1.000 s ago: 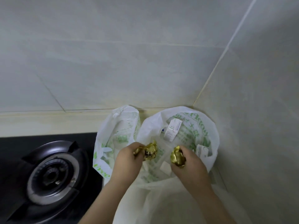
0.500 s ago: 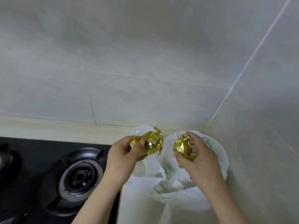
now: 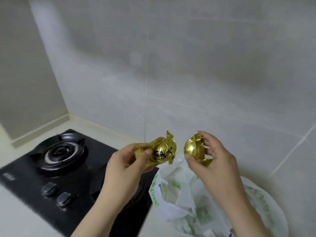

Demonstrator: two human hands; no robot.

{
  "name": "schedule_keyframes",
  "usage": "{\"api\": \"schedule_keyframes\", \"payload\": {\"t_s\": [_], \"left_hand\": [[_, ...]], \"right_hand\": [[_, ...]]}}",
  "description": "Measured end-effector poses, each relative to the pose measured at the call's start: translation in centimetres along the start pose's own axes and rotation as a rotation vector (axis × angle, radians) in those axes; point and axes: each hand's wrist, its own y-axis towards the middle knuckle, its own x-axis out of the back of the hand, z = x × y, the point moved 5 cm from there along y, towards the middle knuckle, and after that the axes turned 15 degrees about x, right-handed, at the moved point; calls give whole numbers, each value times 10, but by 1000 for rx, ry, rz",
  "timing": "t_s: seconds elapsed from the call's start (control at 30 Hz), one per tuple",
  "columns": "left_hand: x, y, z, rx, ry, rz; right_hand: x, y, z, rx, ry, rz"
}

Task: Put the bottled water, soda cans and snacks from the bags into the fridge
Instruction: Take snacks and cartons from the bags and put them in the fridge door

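head: left hand [image 3: 123, 168], inked snack [image 3: 162, 153] "eanx"; right hand [image 3: 217, 161], foil snack [image 3: 194, 147]

Black gas hob [image 3: 56, 168]; grey tiled wall [image 3: 188, 65]

The pale table [image 3: 20, 216] runs along the foot of the tiled wall [image 3: 188, 82] and into the corner at the left. A black glass gas hob [image 3: 34, 175] is set into it. The far burner [image 3: 59, 151] is in full sight with its dark pan support, and two round knobs [image 3: 49, 188] sit along the near edge. Just right of the hob lie the white plastic bags [image 3: 179, 202] with green print, crumpled and gaping open.
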Motion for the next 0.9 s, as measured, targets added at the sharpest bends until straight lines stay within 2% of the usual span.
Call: {"api": "schedule_keyframes", "payload": {"t_s": [0.17,0.37,0.57,0.9], "left_hand": [[47,-44,2,-18,60,-186],[122,-103,-12,-52,36,-456],[207,-172,-37,-140,23,-681],[359,-322,-79,-282,41,-1020]], "right_hand": [[-37,3,23,74,124,115],[-99,-4,91,211,252,303],[-157,-23,189,379,346,443],[-249,-94,382,682,525,584]]}}
